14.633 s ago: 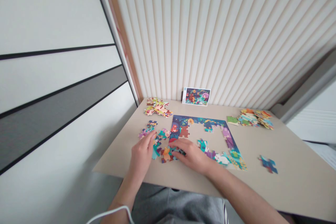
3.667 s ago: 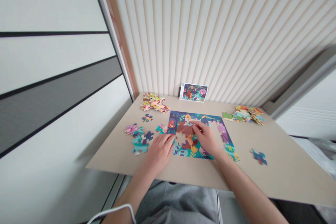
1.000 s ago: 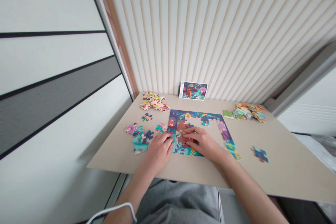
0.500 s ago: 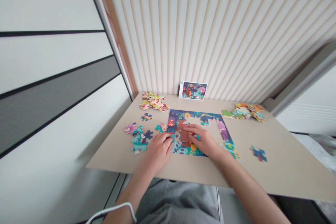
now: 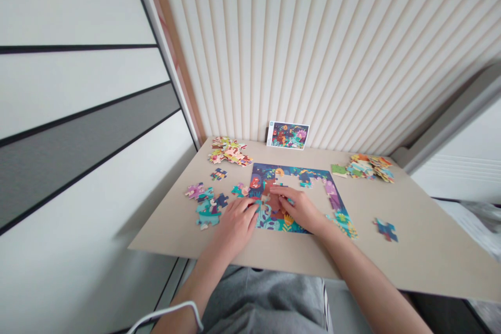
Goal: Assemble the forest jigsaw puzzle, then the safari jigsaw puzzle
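Observation:
A partly joined jigsaw puzzle (image 5: 274, 224) lies flat on the table, with a dark blue border and a brown figure on its left side. My left hand (image 5: 238, 219) rests at the puzzle's left edge, its fingers stretched out and touching the pieces there. Over the brown figure, my right hand (image 5: 301, 210) lays its fingertips on the pieces, thumb apart from the fingers. No loose piece shows in either hand; what lies under the fingertips is hidden. A gap in the puzzle's middle shows bare table.
A picture card (image 5: 288, 135) leans at the back. Loose pieces form a pile (image 5: 229, 152) at back left, another pile (image 5: 366, 167) at back right and a teal-and-purple cluster (image 5: 209, 207) beside my left hand. A single blue piece (image 5: 386, 230) lies on the right.
My right hand has shifted slightly left and its fingers have drawn closer together over the brown pieces. My left hand stays where it was.

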Demonstrator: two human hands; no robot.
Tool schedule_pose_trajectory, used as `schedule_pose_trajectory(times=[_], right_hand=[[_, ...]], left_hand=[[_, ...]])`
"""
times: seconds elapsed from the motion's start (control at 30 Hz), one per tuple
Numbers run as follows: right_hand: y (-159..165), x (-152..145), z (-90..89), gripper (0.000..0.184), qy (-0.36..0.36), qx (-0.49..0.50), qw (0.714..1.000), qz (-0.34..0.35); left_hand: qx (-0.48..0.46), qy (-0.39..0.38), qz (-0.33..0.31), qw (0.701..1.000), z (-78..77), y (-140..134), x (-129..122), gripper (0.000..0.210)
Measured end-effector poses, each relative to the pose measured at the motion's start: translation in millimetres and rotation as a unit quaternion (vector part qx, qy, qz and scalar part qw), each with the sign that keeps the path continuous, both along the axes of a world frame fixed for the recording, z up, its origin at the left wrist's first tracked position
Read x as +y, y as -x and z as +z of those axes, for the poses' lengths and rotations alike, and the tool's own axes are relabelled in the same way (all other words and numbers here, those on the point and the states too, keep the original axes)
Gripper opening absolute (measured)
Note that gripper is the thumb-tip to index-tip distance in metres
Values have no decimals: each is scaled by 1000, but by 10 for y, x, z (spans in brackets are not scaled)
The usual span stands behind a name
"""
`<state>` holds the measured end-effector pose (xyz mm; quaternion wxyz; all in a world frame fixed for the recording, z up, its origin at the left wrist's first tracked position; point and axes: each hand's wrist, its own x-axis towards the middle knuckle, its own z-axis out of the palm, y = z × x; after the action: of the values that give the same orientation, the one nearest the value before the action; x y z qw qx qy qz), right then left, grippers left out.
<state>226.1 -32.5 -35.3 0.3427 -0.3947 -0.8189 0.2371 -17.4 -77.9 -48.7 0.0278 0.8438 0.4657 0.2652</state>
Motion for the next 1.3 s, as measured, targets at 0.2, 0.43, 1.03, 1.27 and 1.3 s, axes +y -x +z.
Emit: schedule_pose_trajectory(times=[0.2, 0.43, 1.03, 1.27, 1.3], right_hand=[[128, 38, 17, 48, -30, -20, 999, 34], [203, 86, -25, 41, -95, -41, 991, 89], [-73, -239, 152, 20, -132, -181, 974, 40], [20, -292, 227, 21, -147, -221, 964, 16], [18, -293, 229, 21, -145, -221, 964, 15]], left_hand=[[-7, -20, -12, 1000, 40, -14, -6, 25], [26, -8, -52, 998, 109, -38, -43, 29], [25, 6, -77, 997, 121, -48, -35, 32], [51, -1, -82, 995, 146, -48, -25, 34], [56, 2, -82, 995, 145, -49, -20, 34]])
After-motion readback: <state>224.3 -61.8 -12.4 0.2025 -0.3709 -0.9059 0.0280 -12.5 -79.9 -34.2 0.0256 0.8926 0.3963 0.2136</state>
